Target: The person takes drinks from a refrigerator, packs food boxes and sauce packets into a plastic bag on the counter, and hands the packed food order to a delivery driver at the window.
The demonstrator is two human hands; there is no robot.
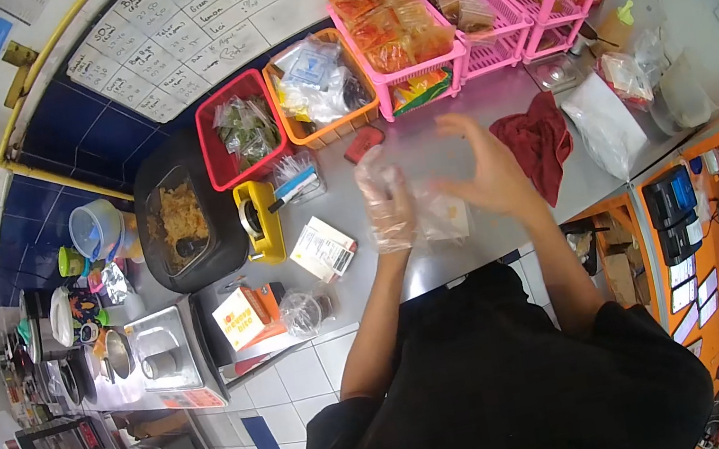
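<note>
A clear plastic glove [396, 235] covers my left hand [387, 200], which is raised over the steel counter with its fingers stretched out and nothing visible in it. My bare right hand [486, 166] hovers to its right, thumb and fingers spread wide apart, also holding nothing. Below and between the two hands lies a clear plastic packet [447, 217] with something pale in it, partly hidden by my left wrist. Just beyond my left hand is a small red object [363, 143]. A crumpled dark red cloth [534, 146] rests right of my right hand.
Along the wall stand a red basket [215, 158], an orange basket [343, 129] and pink racks [416, 80] of sauce packets. To the left are a yellow tape dispenser [263, 232], printed cards [323, 248], a black food container [232, 237] and boxes [246, 317].
</note>
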